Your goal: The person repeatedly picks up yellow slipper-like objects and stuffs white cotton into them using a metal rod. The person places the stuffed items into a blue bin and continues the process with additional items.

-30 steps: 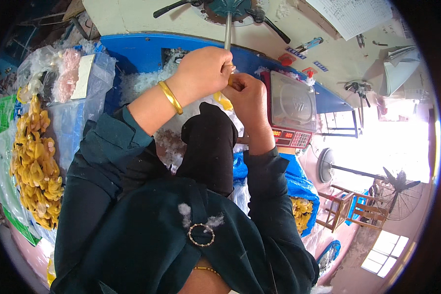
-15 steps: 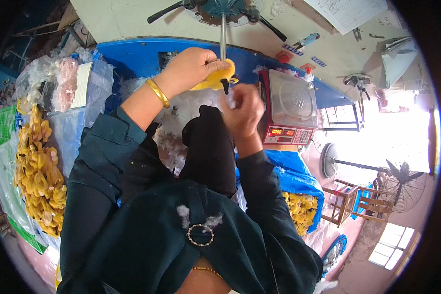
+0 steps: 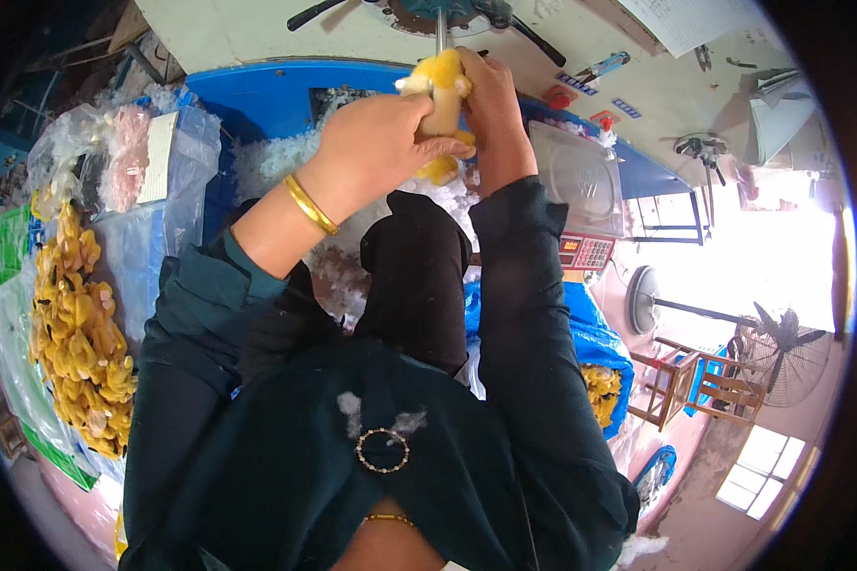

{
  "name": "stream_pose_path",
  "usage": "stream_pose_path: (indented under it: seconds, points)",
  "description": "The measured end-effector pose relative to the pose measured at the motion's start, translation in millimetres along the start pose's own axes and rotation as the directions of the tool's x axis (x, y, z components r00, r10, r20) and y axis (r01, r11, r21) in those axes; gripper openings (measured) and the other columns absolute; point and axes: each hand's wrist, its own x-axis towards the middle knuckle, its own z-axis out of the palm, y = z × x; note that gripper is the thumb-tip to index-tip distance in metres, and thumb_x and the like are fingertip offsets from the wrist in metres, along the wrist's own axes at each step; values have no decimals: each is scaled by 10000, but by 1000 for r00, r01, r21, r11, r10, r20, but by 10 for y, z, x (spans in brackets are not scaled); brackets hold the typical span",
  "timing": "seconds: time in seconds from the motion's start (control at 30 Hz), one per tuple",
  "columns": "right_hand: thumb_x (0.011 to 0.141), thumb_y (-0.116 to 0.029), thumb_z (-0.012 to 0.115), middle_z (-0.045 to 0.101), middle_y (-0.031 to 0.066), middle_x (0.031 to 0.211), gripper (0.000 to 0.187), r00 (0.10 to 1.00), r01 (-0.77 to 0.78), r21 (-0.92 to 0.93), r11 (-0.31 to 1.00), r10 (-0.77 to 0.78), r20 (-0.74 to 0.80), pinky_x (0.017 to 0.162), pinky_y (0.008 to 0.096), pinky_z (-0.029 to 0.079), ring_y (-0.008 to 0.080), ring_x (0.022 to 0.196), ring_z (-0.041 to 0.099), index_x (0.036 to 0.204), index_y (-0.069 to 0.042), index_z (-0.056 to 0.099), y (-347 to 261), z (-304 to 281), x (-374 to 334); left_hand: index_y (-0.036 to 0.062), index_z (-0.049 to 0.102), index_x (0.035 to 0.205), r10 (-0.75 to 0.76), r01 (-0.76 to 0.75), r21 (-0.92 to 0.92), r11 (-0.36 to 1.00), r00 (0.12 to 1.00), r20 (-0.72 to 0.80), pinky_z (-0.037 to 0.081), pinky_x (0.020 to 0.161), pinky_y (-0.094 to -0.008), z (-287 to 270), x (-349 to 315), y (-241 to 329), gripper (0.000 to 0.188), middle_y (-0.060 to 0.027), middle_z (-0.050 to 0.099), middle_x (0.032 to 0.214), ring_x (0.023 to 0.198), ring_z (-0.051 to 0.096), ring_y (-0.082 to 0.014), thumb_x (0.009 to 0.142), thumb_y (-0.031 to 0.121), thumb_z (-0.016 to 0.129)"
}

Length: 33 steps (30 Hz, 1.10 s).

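Observation:
A small yellow plush piece [image 3: 440, 69] with pale tufts sits at the lower end of a metal tube [image 3: 441, 33], which comes down from a dark green machine [image 3: 433, 8]. My left hand [image 3: 376, 138], with a gold bangle at the wrist, grips the plush from the left, thumb across its lower part. From the right, my right hand [image 3: 498, 109] closes on the same piece, its fingertips near the tube. Whether the tube goes inside the plush is hidden. White fluffy stuffing [image 3: 338, 271] lies below, around my legs.
A heap of yellow plush pieces [image 3: 81, 333] lies on the left beside a plastic-covered blue bin [image 3: 176, 181]. To the right are a red digital scale [image 3: 581, 251], partly behind my right arm, and a blue sack [image 3: 581, 333] of yellow pieces. Small snips [image 3: 605, 67] rest on the pale tabletop.
Both hands have moved up with the plush piece, toward the tube. My right hand, blurred and apart from the tube before, has come up onto the plush; its black part no longer shows.

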Motion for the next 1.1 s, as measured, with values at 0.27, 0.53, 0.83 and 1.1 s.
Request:
stream_pose_path:
  seconds: [0.27,0.53,0.83,1.1]
  points:
    - [967,-285,522,599,41,669,376,965,135,-31,990,-138,-222,508,261,418,85,574,518,757,14,610,270,96,-614,22,626,979,-32,30,-83,996,999,-19,487,608,-369,122,-237,-72,345,-131,643,786,701,633,-294,772,282,721]
    - [1008,-358,448,597,52,833,390,917,275,134,952,-218,-335,621,236,444,88,739,544,951,9,564,479,350,-1039,37,629,993,-2,1,-84,996,1000,-19,500,650,-382,105,-419,-123,328,-131,641,888,743,634,-306,721,191,728]
    - [928,-201,525,634,151,1002,337,992,-74,407,910,107,-59,700,311,558,228,834,664,1150,53,527,107,198,-1431,5,598,979,-143,99,-224,969,972,-188,511,649,-317,26,-745,129,373,-104,626,819,709,639,-247,769,272,752]
    - [965,-214,488,645,121,1048,316,890,-417,609,675,166,425,785,350,558,241,897,666,1184,10,533,330,-98,-365,-15,617,944,-354,574,-776,261,805,476,532,528,-227,-23,-289,113,511,-103,663,737,604,652,-136,901,492,576]
